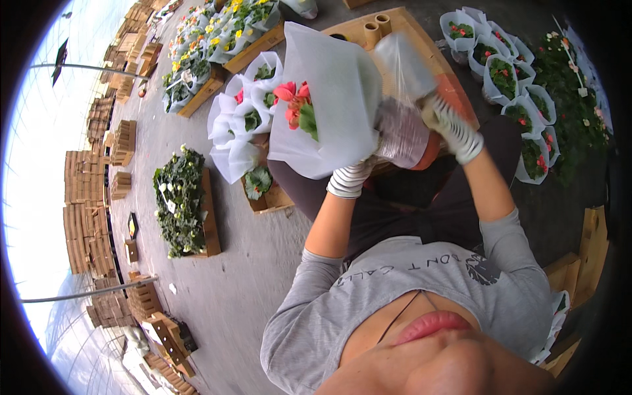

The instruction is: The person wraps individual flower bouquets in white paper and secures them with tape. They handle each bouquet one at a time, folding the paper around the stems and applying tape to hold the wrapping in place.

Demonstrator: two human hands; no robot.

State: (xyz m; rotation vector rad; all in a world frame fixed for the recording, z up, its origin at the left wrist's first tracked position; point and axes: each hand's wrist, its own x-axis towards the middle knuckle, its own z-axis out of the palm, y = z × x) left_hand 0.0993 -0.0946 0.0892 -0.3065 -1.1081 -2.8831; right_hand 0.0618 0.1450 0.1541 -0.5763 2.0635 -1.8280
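Observation:
My left hand [361,172], in a striped glove, supports a potted plant held sideways before me. Much of this hand is hidden behind the white paper-like sleeve [340,103] around the plant. Pinkish-red flowers [294,101] and a green leaf show at the sleeve's wide end, which points left. Clear stretch film [402,131] covers the pot end in shiny layers. My right hand [434,111], gloved too, grips the end of a roll of stretch film [405,64], blurred by motion. Film runs from the roll to the pot.
A wooden-looking work surface [419,44] holds two cardboard tubes [371,35]. Sleeved plants [252,118] stand at left, and more sleeved plants [502,79] at right. A box of white-flowered plants [180,202] sits on the concrete floor [252,266]. Stacked cardboard boxes [84,212] line the far left.

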